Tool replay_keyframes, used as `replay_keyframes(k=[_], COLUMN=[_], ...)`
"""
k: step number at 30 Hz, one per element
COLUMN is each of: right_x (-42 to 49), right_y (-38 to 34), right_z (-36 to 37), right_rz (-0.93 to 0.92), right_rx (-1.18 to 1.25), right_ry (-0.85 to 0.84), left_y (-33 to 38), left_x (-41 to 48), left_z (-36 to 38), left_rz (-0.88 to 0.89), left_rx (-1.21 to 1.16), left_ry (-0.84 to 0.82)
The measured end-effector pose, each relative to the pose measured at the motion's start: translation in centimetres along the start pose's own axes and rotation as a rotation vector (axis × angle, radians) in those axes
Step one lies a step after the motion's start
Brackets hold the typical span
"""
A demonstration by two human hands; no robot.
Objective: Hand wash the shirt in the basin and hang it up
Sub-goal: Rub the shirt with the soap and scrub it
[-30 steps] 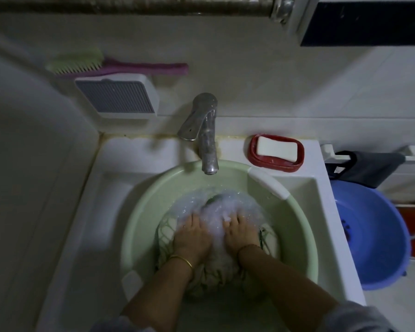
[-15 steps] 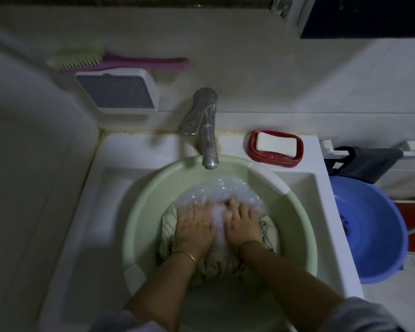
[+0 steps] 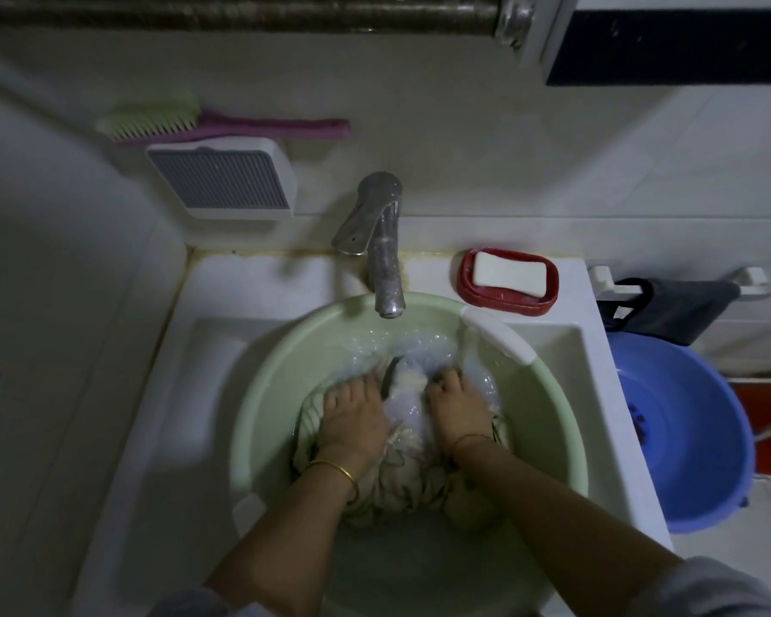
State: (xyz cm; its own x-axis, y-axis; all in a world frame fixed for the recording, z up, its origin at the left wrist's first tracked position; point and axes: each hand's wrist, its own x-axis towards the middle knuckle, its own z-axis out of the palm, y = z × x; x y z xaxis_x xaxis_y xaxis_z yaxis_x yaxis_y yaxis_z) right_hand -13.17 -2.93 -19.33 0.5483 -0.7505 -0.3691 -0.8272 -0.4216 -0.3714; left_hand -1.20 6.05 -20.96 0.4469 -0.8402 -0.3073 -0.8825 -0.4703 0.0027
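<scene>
Fingers of the left hand (image 3: pixel 352 423) are spread and pressed down onto the wet shirt (image 3: pixel 401 478), tips sunk in the suds. Whether they curl into the cloth cannot be told. Fingers of the right hand (image 3: pixel 457 411) are bent at the front, apparently gathering a fold of the fabric, though foam hides the tips and the grip is not confirmed.

Landmark: the tap (image 3: pixel 381 256). The green basin (image 3: pixel 277 376) sits directly below its spout, inside the white sink (image 3: pixel 161 394). The shirt lies bunched in the basin, below the spout and towards the person, half under soapy water. Both hands rest on it side by side, apart, with a raised ridge of cloth between them. This placing suits a rub-and-knead action, in my judgement: two palms hold the cloth down while the ridge is worked.

No water is seen running from the spout. A bar of soap (image 3: pixel 508 273) in a red dish (image 3: pixel 466 282) stands just right of the tap, within reach. A scrubbing brush (image 3: pixel 152 122) lies on a wall box (image 3: pixel 223 178), up and left of the tap. A blue tub (image 3: pixel 695 438) stands well right of it, outside the sink.

Assessment: washing stage, with rinsing, wringing and hanging not yet done.
</scene>
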Motion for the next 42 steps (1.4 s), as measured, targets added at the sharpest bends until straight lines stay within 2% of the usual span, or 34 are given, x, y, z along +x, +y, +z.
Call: replay_keyframes(k=[3, 5, 7, 9, 10, 12, 13, 15, 17, 18, 20, 22, 24, 27, 28, 29, 31, 33, 35, 39, 41, 42], right_x=[-0.6, -0.3, 0.1, 0.0, -0.4, -2.0, -2.8, -4.3, -5.8, -6.3, -7.1, -7.8, -8.5, -9.4, -9.8, -10.2, -10.7, -11.1, -11.4, -11.3, -11.4, -11.3], right_y=[-0.7, -1.0, -0.8, -0.9, -1.0, -1.5, -1.9, -2.8, -4.4, -5.0, -5.9, -6.7, -7.7, -9.9, -10.7, -11.6, -12.9, -13.7, -13.9, -11.6, -9.7, -8.7], right_z=[0.4, -0.7, -2.4, -4.7, -5.7, -7.9, -8.8, -9.9, -11.2, -12.0, -13.6, -15.3, -17.0, -19.1, -19.8, -20.6, -22.0, -23.1, -23.8, -23.2, -21.8, -20.7], right_rz=[-0.075, -0.047, 0.017, 0.072, 0.108, 0.082, 0.044, -0.066, -0.167, -0.191, -0.127, -0.04, 0.014, 0.019, 0.001, -0.019, -0.055, -0.08, -0.088, -0.069, -0.043, -0.009], right_rx=[-0.426, -0.475, -0.242, 0.115, 0.322, 0.715, 0.805, 0.75, 0.703, 0.791, 1.076, 1.365, 1.531, 1.664, 1.702, 1.746, 1.823, 1.906, 2.006, 2.024, 1.977, 1.941], right_ry=[-0.051, -0.06, -0.049, -0.03, -0.024, -0.085, -0.169, -0.3, -0.234, -0.193, -0.185, -0.284, -0.372, -0.408, -0.402, -0.393, -0.36, -0.338, -0.313, -0.222, -0.203, -0.209], left_y=[0.0, -0.4, -1.1, -1.8, -1.9, -1.8, -1.4, -0.7, -0.2, -0.1, -0.6, -1.4, -1.9, -1.0, -0.6, 0.1, 0.8, 1.0, 1.3, 1.4, 0.8, 0.5], left_x=[0.1, 0.3, 0.3, 0.1, -0.1, -1.1, -1.9, -3.0, -4.0, -4.4, -4.7, -5.1, -5.7, -7.6, -8.3, -8.9, -9.4, -8.7, -8.1, -7.5, -6.9, -6.7], left_z=[-1.0, -2.8, -5.1, -7.8, -9.3, -12.2, -13.7, -16.1, -17.4, -17.6, -17.2, -16.2, -14.9, -13.0, -12.4, -12.2, -11.9, -11.3, -11.2, -11.7, -10.9, -10.4], left_rz=[0.045, 0.029, -0.01, -0.003, 0.034, 0.116, 0.157, 0.239, 0.283, 0.277, 0.211, 0.092, -0.063, -0.302, -0.363, -0.423, -0.463, -0.563, -0.589, -0.529, -0.578, -0.639], left_rx=[0.021, -0.016, -0.082, -0.162, -0.254, -0.602, -0.8, -1.02, -1.096, -1.145, -1.307, -1.56, -1.688, -1.47, -1.454, -1.548, -1.857, -1.985, -2.049, -2.334, -2.228, -2.103], left_ry=[-0.12, -0.089, -0.088, -0.123, -0.132, -0.167, -0.195, -0.15, -0.086, -0.046, -0.006, -0.048, -0.096, -0.116, -0.188, -0.326, -0.664, -0.734, -0.645, -0.498, -0.377, -0.275])
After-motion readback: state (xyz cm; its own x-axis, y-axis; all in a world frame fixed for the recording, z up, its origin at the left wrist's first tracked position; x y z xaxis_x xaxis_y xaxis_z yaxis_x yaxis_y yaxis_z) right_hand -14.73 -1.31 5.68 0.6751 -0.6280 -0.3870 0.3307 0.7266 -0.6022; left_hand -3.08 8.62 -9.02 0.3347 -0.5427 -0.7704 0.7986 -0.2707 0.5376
